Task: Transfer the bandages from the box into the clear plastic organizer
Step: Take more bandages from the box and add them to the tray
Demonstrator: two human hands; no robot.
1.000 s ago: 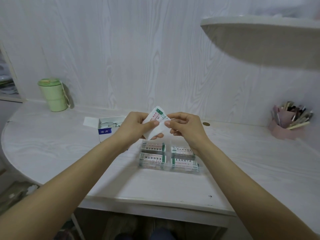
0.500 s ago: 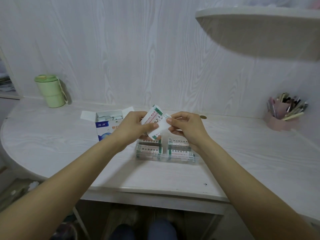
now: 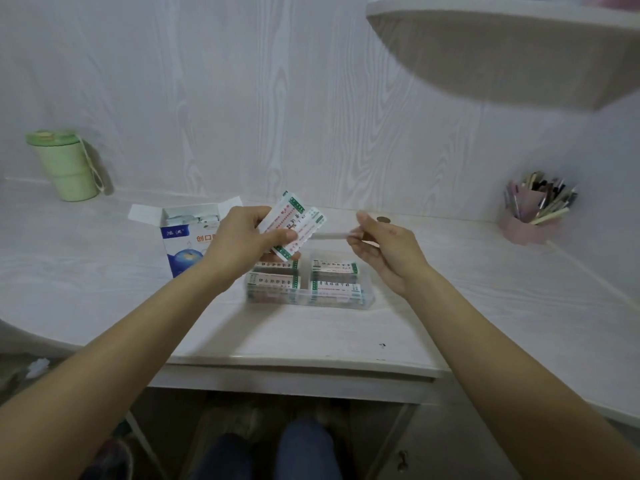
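Pretty far along by the look of it; four stacks of bandages already sitting in the clear plastic organizer (image 3: 309, 287), one per compartment, near the front edge of the desk (image 3: 104, 271), roughly mid-width; more wrapped ones still poking out of the open box (image 3: 188, 233), which stands upright just beside the organizer, on its left and a bit nearer the wall; so not done yet, and hard to say how many are left in there since only the top layer shows.

Left hand (image 3: 242, 245) curled round a small fan of bandages (image 3: 294, 225), thumb pinching across the front, held up in the air above the back-left compartment, not touching the organizer; right hand (image 3: 384, 245) pinching a single bandage (image 3: 329, 235) edge-on between thumb and fingertips, held level and just clear of the fan; probably headed for one of the right-hand compartments next, just a guess though.

Compared with half a second back: both hands were together on the same bunch then, right fingers gripping its edge; now pulled apart, with one strip peeled off and drawn out to the right; left hand's bunch in much the same spot; organizer stacks and box looking unchanged; view dipped a little too, more knees showing under the desk. Green cup (image 3: 65, 164) at the far left corner and pink pen holder (image 3: 530, 216) at the far right untouched.
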